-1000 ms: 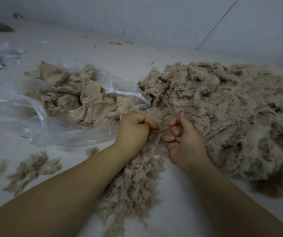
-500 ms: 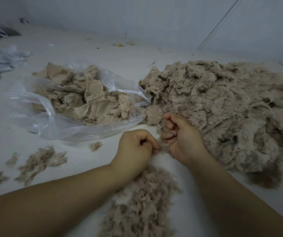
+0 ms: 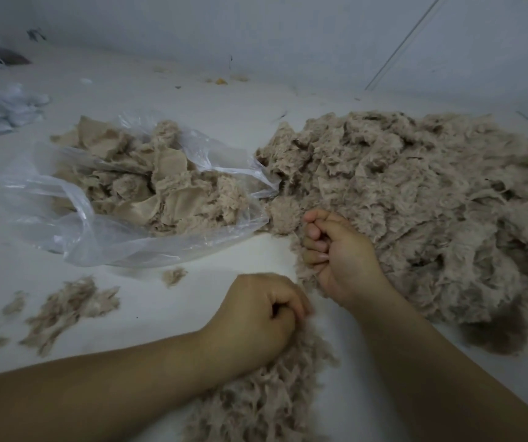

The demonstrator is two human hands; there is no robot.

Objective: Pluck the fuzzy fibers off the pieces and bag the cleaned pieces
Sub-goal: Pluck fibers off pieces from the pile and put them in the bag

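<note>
From the head view, the right hand [image 3: 339, 250] sits at the near edge of the big pile of fuzzy pieces [image 3: 415, 212], its fingers [image 3: 315, 232] curled in and gripping a fuzzy piece [image 3: 307, 269] whose fringe spills out below the palm; holding it at the pile's edge probably keeps the next pieces within easy reach. The left hand [image 3: 256, 317] lies nearer the body and just to the left of the right one, fingers folded tight with thumb against forefinger, seemingly pinching a tuft of fibers, though what is inside the fist cannot be made out. The two hands are a little apart, which fits a pulling motion: one anchors the piece while the other draws fuzz away toward the body. Directly under and in front of the left hand lies a heap of plucked fluff [image 3: 266, 393], likely dropped there because that is where each pull ends. Beyond the left hand and off to its left, a clear plastic bag [image 3: 74, 218] lies open on its side, its mouth turned toward the right hand, holding flatter cleaned pieces [image 3: 167, 186]; that placement makes it a short toss from the working spot. Further left of the left hand, small scattered tufts [image 3: 65, 304] lie on the white surface [image 3: 160, 314].
</note>
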